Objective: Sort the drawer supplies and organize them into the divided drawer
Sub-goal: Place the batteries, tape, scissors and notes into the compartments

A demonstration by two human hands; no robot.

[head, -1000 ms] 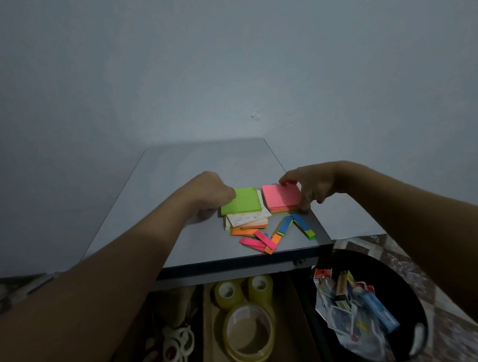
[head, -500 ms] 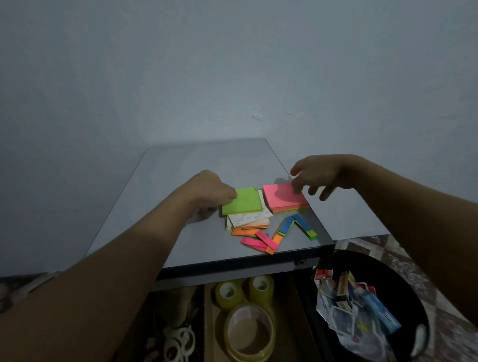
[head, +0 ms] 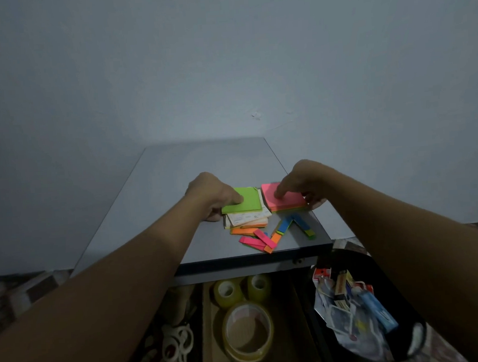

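**Paper pads not yet filed**

Tape rolls (head: 248,330) sit in one drawer (head: 286,307) compartment. Left hand (head: 209,195) pinches the green pad (head: 249,201) and right hand (head: 302,179) the pink pad (head: 293,202), both on the bench (head: 203,166). Colour strips (head: 260,240) and the black bin (head: 379,267) supplies look unsorted.

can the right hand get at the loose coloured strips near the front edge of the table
Probably yes. The right hand holds the pink pad, and the strips lie just nearer on the tabletop with nothing over them. It would have to let go of the pad first.
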